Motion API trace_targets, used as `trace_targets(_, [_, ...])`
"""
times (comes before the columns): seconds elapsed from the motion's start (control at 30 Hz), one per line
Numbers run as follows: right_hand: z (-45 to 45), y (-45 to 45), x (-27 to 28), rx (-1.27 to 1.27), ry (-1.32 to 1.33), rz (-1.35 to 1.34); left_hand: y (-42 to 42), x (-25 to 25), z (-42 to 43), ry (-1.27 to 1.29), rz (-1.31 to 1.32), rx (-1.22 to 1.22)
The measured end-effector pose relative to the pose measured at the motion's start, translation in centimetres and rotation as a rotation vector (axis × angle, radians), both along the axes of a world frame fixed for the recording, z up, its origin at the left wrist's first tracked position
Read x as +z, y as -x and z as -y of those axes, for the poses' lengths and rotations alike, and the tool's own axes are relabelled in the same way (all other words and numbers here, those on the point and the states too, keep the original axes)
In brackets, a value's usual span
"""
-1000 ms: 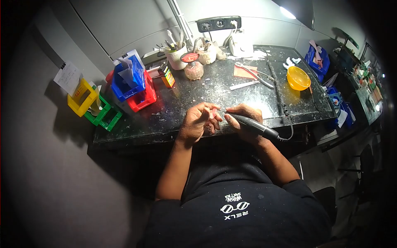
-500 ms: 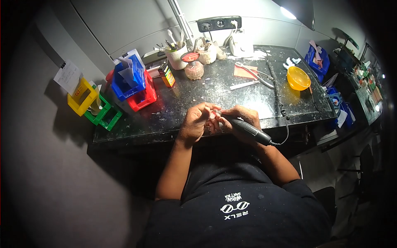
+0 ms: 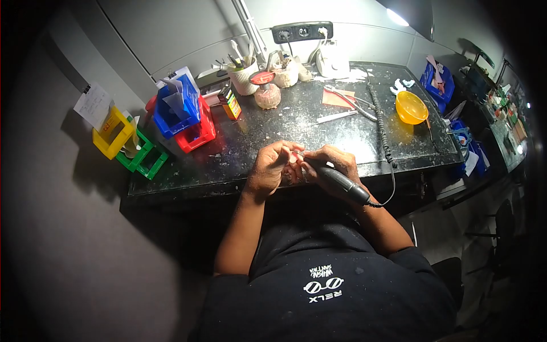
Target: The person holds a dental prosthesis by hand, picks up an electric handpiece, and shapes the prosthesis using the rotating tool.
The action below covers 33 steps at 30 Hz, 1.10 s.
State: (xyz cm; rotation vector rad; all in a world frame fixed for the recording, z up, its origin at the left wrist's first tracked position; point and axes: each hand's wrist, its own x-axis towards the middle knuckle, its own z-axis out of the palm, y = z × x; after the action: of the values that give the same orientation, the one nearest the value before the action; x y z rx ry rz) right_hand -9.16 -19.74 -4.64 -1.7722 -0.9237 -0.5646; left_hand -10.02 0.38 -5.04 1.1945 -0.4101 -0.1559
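My right hand [image 3: 337,159] is wrapped round a black rotary handpiece [image 3: 348,187], whose thick rear end points down to the right with a cord running off it. Between the fingers of my left hand [image 3: 268,170] is a small pink-and-white piece [image 3: 294,158] that looks like a denture, mostly covered by fingers. The handpiece's front end meets this piece, though its tip is too small to make out. Both hands are close together over the front edge of the black workbench [image 3: 222,181], and fine dust lies on them.
Left stand blue [image 3: 165,122], red [image 3: 206,132], yellow [image 3: 108,143] and green bins [image 3: 145,165]. Behind are a tool cup [image 3: 245,82], a pinkish jar [image 3: 268,98] and a small box [image 3: 230,104]. Rightward lie pliers-like tools [image 3: 359,102], a coiled cord [image 3: 376,114] and a yellow bowl [image 3: 411,108].
The rear end of the handpiece has swung slightly up and left, and its cord has shifted with it. My left hand and the pink piece have hardly moved.
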Motion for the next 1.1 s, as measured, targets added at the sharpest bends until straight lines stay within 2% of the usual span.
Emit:
trace_targets(0.2, [0.2, -0.12, -0.14, 0.051, 0.018, 0.033, -0.13, -0.3, -0.02, -0.007, -0.017, 0.015])
trace_targets(0.3, [0.11, -0.09, 0.08, -0.015, 0.002, 0.068, -0.14, -0.29, -0.14, -0.015, -0.04, 0.016])
trace_targets(0.37, [0.3, -0.22, -0.23, 0.05, 0.037, 0.052, -0.2, -0.18, -0.2, -0.025, -0.054, 0.013])
trace_targets(0.57, [-0.2, 0.08, 0.16, -0.06, -0.005, 0.069, -0.21, -0.3, -0.08, 0.021, -0.031, 0.01])
trace_targets(0.7, [-0.12, 0.09, -0.11, -0.009, 0.04, 0.082, -0.12, -0.1, -0.22, -0.007, -0.044, -0.011])
trace_targets(0.9, [-0.44, 0.38, 0.05, -0.009, -0.057, -0.022, 0.06, 0.17, 0.17, 0.024, -0.003, 0.016])
trace_targets(1.1, [-0.23, 0.0, -0.13, -0.041, -0.014, 0.071, -0.11, -0.34, -0.04, 0.047, -0.053, -0.003])
